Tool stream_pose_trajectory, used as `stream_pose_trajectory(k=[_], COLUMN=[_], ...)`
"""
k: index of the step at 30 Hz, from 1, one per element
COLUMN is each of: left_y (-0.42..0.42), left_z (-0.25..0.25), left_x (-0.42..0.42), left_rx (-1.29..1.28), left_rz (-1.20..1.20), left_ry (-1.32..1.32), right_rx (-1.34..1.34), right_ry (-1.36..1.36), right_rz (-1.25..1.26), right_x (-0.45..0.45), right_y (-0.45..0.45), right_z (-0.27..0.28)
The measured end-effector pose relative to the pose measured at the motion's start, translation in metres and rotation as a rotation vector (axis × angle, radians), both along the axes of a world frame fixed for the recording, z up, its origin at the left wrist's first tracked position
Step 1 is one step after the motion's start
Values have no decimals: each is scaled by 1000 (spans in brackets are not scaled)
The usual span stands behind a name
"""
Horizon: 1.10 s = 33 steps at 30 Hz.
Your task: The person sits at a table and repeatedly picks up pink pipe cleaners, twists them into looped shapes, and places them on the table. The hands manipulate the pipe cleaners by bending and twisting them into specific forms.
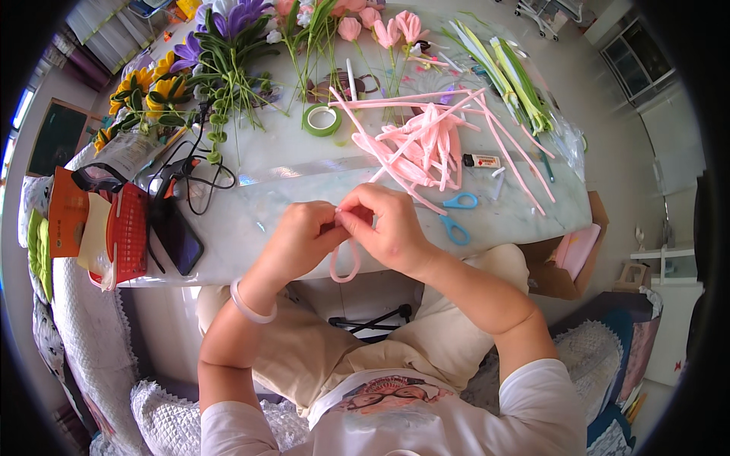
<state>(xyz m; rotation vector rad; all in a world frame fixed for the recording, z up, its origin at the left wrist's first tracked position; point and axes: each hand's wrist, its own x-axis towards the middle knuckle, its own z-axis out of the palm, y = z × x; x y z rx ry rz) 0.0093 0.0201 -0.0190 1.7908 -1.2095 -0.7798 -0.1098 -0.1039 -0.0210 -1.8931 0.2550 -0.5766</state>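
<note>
A pink pipe cleaner (345,278) is bent into a loop that hangs below my fingertips over the table's front edge. Its upper part is pinched between my left hand (311,228) and my right hand (385,222), whose fingertips meet. Just beyond my hands lies a pile of pink pipe cleaners (422,142), some straight, some folded into loops. Scissors with blue handles (458,228) lie right of my right hand, their blades hidden. A roll of green tape (321,119) and a lighter (482,161) rest on the marble-patterned table (274,216).
Purple (228,23), yellow (165,88) and pink fuzzy flowers (388,33) lie along the far side. At left are a hot glue gun (178,171) with a cord, a phone (178,236) and a red basket (130,233). Green and white pipe cleaners (513,85) lie far right, above a cardboard box (593,245).
</note>
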Motion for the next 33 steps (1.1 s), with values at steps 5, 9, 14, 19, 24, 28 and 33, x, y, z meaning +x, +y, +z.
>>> stream_pose_trajectory(k=[5,9,14,19,24,28,33], left_y=[-9,-12,-10,-9,-11,-12,-7], left_z=[-6,-12,-19,-18,-16,-9,-9], left_x=[-6,-12,-28,-29,-27,-16,-20], left_rx=[-214,-144,-143,-157,-306,-401,-327], left_rz=[32,2,-58,-43,125,180,258], left_ry=[60,553,514,354,-15,-89,265], right_rx=[56,842,1058,795,374,150,-200], right_ry=[-186,-223,-305,-265,-72,-33,-100], right_rz=[-43,14,-21,59,53,109,58], right_x=[7,12,6,-3,-5,-5,-5], right_y=[-13,-26,-44,-50,-41,-31,-26], right_z=[-7,-1,11,14,17,18,14])
